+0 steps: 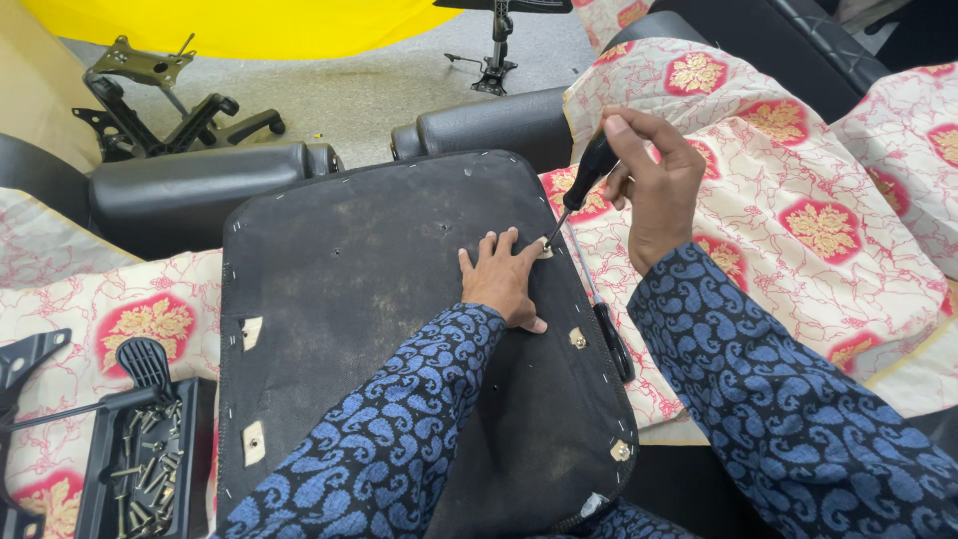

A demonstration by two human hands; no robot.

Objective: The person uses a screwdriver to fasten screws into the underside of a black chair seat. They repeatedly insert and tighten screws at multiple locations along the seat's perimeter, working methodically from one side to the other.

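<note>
A black fabric-covered chair seat base (pixel 369 289) lies upside down in front of me, stapled round its edge, with small pale mounting patches. My left hand (pixel 502 277) presses flat on it near the right edge, fingers spread beside one patch. My right hand (pixel 649 180) grips a black-handled screwdriver (pixel 582 182), tilted, its tip down at that patch next to my left fingertips. Both arms wear blue paisley sleeves.
Cream cloth with red and gold flowers (pixel 788 200) covers the surface to the right and left. A black tray of screws (pixel 140 479) sits at lower left. Black padded armrests (pixel 200 190) lie behind the seat. Chair mechanism parts (pixel 160 100) rest on the grey floor.
</note>
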